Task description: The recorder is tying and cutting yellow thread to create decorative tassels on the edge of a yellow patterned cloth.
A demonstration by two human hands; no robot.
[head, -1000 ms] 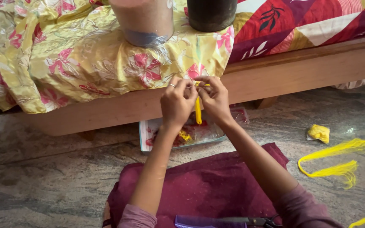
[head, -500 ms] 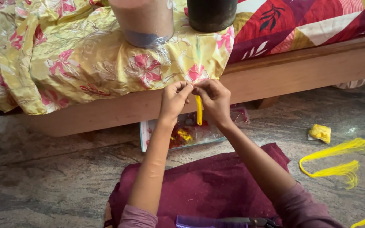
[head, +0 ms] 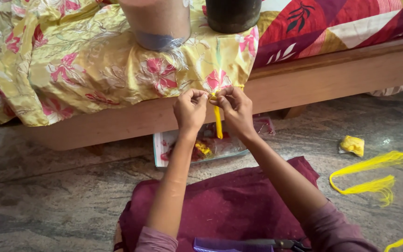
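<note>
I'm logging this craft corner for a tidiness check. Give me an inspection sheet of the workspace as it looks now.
Surface: mottled stone floor, with a maroon cloth under the arms.
Job's things: yellow thread tassel hanging at the hem of the floral yellow fabric.
Clutter: loose yellow thread bundle, small yellow wad, clear packet, purple comb, scissors.
Grips: left hand and right hand both pinch the tassel's top.
Cables: nothing seen.
Surroundings: wooden bed frame, tan container, dark container, red patterned cover.
</note>
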